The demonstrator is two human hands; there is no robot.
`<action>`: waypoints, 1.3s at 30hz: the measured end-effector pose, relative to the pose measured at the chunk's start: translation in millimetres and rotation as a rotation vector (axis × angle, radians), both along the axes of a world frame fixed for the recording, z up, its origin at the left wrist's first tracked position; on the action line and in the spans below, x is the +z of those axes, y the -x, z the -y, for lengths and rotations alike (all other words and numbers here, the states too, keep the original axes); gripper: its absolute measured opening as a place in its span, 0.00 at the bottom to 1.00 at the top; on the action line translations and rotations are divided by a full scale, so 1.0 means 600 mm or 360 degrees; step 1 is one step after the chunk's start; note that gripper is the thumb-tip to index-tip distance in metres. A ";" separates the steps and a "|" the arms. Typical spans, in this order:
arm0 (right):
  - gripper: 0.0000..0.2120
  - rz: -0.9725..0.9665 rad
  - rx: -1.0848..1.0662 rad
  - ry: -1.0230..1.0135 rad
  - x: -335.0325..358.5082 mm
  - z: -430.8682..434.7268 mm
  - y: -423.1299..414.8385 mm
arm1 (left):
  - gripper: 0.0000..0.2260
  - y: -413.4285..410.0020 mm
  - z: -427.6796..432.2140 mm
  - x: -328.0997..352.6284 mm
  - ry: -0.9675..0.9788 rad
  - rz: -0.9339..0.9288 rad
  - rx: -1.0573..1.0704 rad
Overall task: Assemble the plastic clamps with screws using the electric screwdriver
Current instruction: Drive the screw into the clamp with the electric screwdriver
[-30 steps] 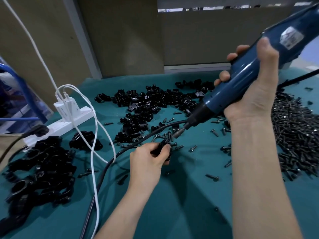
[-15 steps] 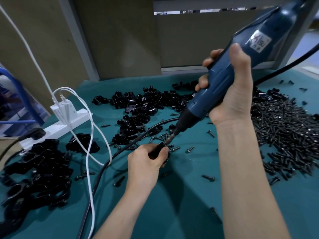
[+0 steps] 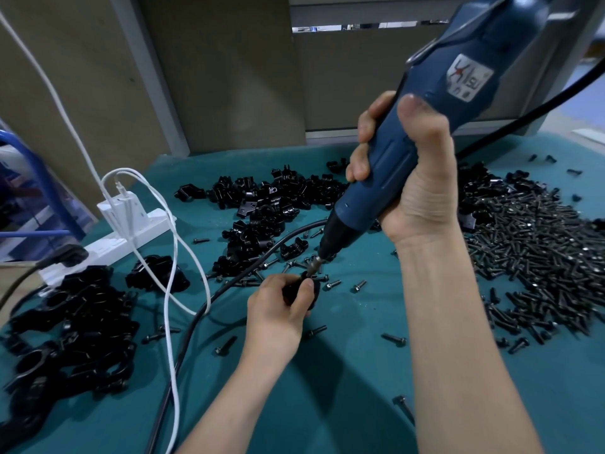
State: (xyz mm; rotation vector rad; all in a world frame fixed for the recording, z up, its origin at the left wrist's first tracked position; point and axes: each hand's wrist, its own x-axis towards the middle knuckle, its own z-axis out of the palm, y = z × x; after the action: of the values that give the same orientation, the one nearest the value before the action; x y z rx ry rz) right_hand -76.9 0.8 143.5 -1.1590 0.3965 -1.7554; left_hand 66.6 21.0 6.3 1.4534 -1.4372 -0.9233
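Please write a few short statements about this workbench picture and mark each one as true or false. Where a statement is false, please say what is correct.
1. The right hand grips the blue electric screwdriver. True.
2. The left hand holds a white plug. False: it holds a black plastic clamp.
3. The screwdriver's bit points down at the clamp in the left hand. True.
4. The big heap of screws lies beside the white power strip. False: the heap lies on the right side of the table, and the power strip is on the left, near black clamps.
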 end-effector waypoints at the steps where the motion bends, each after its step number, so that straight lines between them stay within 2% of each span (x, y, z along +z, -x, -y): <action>1: 0.11 0.0002 0.0001 0.0002 0.000 0.000 0.000 | 0.07 -0.001 0.001 -0.001 0.0001 -0.0004 0.0004; 9: 0.11 -0.0056 0.0090 0.0057 0.002 -0.002 -0.004 | 0.10 0.000 0.000 0.001 0.0079 0.0065 -0.0030; 17: 0.10 -0.0164 0.0121 0.0146 0.003 -0.007 -0.013 | 0.14 -0.008 0.003 0.009 0.0135 0.0267 -0.0164; 21: 0.09 -0.0211 0.0146 0.0191 0.004 -0.007 -0.015 | 0.11 -0.008 0.004 0.010 0.0101 0.0217 -0.0148; 30: 0.07 -0.0209 0.0105 0.0193 0.003 -0.005 -0.011 | 0.14 -0.010 0.007 0.008 0.0059 0.0113 -0.0101; 39: 0.11 -0.0231 0.0081 0.0119 0.008 -0.010 -0.007 | 0.11 -0.018 0.015 0.004 0.0179 0.0093 -0.0197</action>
State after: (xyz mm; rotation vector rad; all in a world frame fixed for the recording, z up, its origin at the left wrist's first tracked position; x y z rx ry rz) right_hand -72.6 6.6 148.1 -1.3435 0.3869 -1.6600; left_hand 77.2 11.8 8.8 1.3304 -1.6113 -0.8669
